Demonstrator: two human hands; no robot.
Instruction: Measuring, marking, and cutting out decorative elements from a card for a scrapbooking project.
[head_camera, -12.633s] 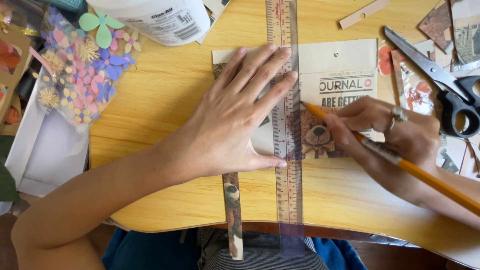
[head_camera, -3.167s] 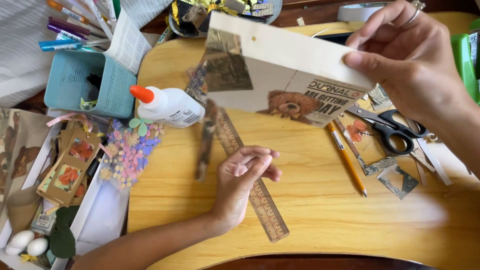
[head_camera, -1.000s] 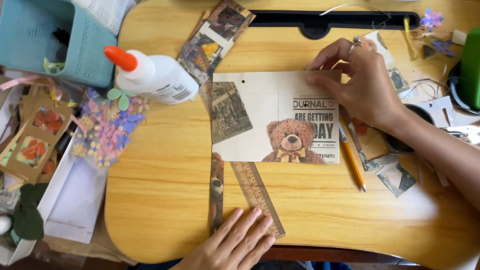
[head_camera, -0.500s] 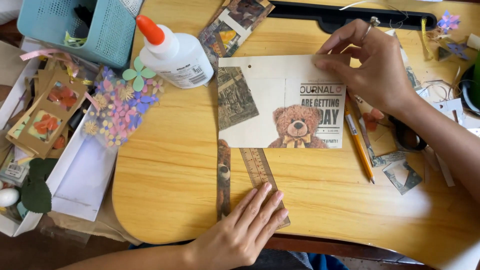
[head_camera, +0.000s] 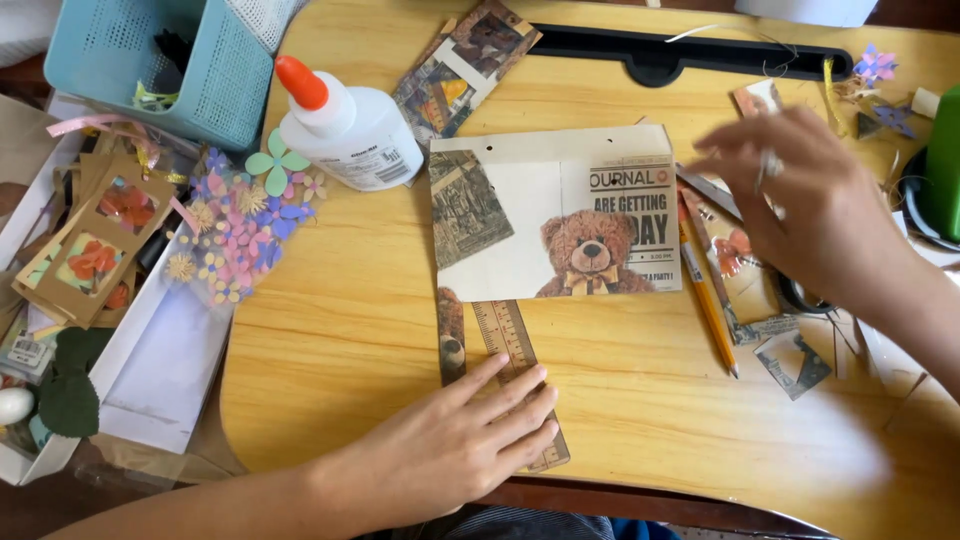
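Observation:
A cream paper sheet (head_camera: 520, 215) with a teddy bear picture and a dark photo clipping lies flat in the middle of the wooden table (head_camera: 330, 330). My left hand (head_camera: 455, 445) rests palm down on a brown ruler (head_camera: 510, 345) near the front edge, next to a printed paper strip (head_camera: 451, 330). My right hand (head_camera: 800, 200) hovers blurred to the right of the sheet, fingers apart, holding nothing that I can see. An orange pencil (head_camera: 705, 295) lies beside the sheet, under that hand.
A white glue bottle (head_camera: 350, 125) with an orange cap lies at the upper left. A teal basket (head_camera: 160, 60), paper flowers (head_camera: 240, 225) and card cutouts (head_camera: 95, 235) crowd the left. Clippings (head_camera: 795, 360) and partly hidden scissors lie on the right; a green object (head_camera: 945, 170) stands far right.
My right hand has lifted off the sheet's right edge and moved rightward. The sheet now lies flat on the table. My left hand stays on the ruler.

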